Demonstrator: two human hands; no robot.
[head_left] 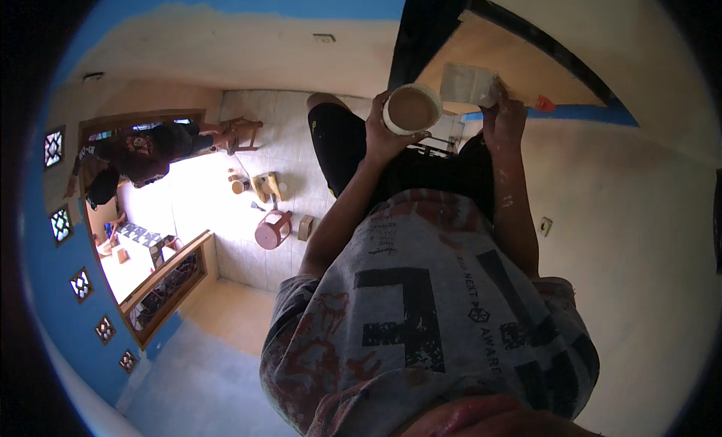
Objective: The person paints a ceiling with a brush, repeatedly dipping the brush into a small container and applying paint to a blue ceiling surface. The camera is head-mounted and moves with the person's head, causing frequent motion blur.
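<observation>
My left hand (386, 136) is wrapped round a round white tub (392, 122) with a smooth tan-brown paste or paint (413, 110) in it. The tub is held in front of my thighs, its mouth facing up. Close beside it on the right, my right hand (502, 119) grips a wide, flat, pale grey scraper (464, 85) at its right end. The scraper's left edge lies near the tub's rim; I cannot tell whether they touch. Beyond both hands is a tan panel (519, 57) with a dark frame. A small orange-red thing (544, 104) shows at its lower edge.
At the far left a person (147, 153) in dark clothes stands by a wooden stool (244, 134) at the bright doorway. On the tiled floor are a reddish plastic stool (271, 232), a small bucket (239, 186) and a block (305, 227). A partly blue wall (662, 271) with pale patches is on my right.
</observation>
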